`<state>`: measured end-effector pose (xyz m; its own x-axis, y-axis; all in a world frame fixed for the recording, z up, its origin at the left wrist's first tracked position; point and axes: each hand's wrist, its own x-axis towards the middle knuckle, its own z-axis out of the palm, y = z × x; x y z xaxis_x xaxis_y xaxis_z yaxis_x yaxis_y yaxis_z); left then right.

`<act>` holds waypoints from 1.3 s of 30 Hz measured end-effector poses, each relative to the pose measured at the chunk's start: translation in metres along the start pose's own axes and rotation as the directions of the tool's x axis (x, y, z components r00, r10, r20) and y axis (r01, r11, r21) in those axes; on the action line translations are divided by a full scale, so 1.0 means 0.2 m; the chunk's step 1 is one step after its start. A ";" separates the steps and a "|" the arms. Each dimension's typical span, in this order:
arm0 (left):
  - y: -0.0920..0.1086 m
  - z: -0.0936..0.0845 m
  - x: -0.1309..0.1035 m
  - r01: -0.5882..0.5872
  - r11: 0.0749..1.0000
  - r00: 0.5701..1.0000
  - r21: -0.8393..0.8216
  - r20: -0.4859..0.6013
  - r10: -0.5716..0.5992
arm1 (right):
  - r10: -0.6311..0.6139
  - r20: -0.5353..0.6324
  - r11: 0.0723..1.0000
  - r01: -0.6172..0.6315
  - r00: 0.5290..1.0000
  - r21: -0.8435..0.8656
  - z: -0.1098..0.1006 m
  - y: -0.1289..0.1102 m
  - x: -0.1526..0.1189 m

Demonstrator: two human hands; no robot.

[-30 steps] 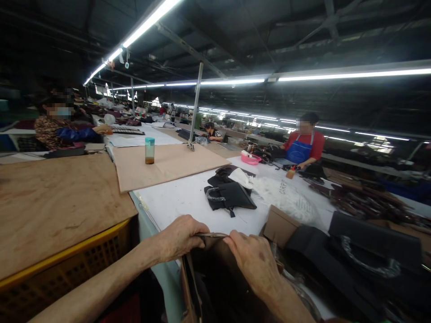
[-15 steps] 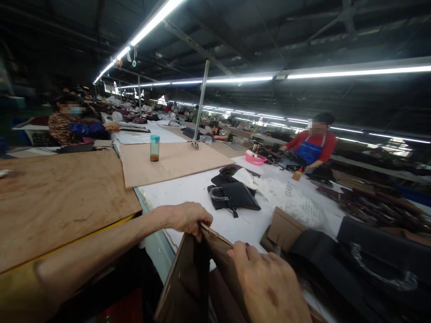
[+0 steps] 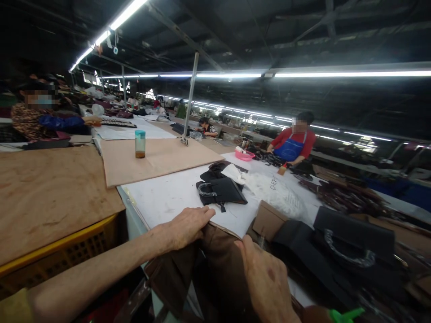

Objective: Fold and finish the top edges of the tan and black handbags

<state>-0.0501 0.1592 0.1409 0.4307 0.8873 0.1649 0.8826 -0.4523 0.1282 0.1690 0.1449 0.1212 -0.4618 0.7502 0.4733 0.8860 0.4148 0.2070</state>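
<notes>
Dark-brown, pliable sheet-like piece (image 3: 222, 253), cloth or leather unclear, is hanging in folds at the near edge of the white tabletop (image 3: 160, 199). Thin top edge is sloping down rightward, being held up; a loose flap is drooping at left; lower part is fading into shadow.
</notes>
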 end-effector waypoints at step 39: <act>0.00 -0.02 0.02 -0.189 0.964 0.975 -0.189 -0.155 0.161 | -0.008 0.016 1.000 0.008 1.000 0.024 0.00 0.02 0.06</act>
<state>-0.0487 0.1633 0.1450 0.5327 0.7782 0.3326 0.7336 -0.6206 0.2770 0.1661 0.1559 0.1280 -0.4696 0.7548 0.4580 0.8812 0.4329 0.1900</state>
